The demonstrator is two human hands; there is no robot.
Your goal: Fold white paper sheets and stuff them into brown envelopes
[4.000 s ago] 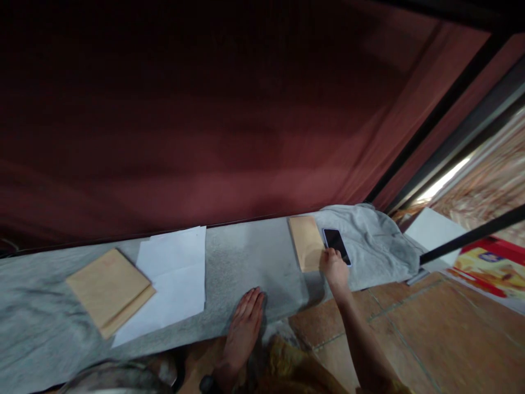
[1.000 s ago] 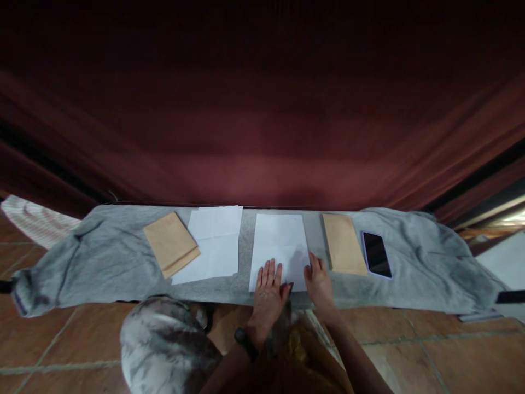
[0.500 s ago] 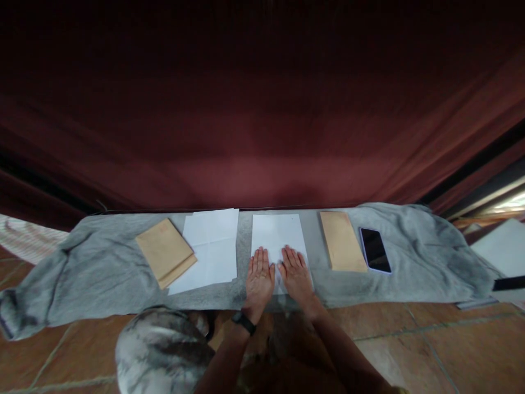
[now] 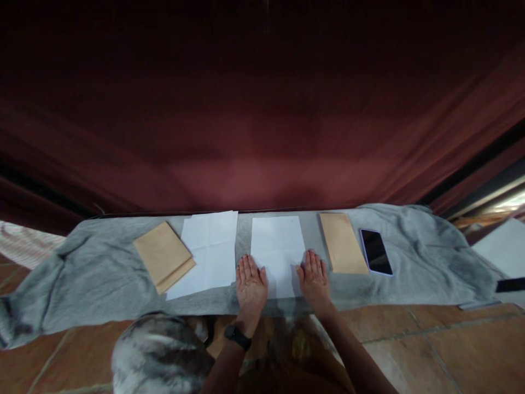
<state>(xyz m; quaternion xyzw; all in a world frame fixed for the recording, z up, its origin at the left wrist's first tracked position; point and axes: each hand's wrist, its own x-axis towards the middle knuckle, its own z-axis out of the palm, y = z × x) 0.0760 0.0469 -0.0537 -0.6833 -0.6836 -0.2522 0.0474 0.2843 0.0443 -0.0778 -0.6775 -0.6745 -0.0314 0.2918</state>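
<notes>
A single white sheet of paper (image 4: 279,241) lies flat on the grey cloth straight in front of me. My left hand (image 4: 251,282) rests palm down at the sheet's left edge, fingers stretched out, with a dark watch on the wrist. Palm down at the right edge lies my right hand (image 4: 314,278), its fingers also extended and its thumb touching the paper. Neither hand grips anything. Left of the sheet are several overlapping white papers (image 4: 215,249), partly covered by brown envelopes (image 4: 162,251). To the right sits another brown envelope or stack of them (image 4: 343,243).
A phone (image 4: 376,251) with a lilac edge lies right of the right-hand envelopes. The grey cloth (image 4: 430,251) covers a long narrow surface against a dark red upright backdrop (image 4: 262,137). Below is a tiled floor (image 4: 410,339); my knee (image 4: 159,353) shows at lower left.
Both hands have moved apart, from the middle of the sheet out to its left and right edges. The sheet, envelopes and phone lie as before.
</notes>
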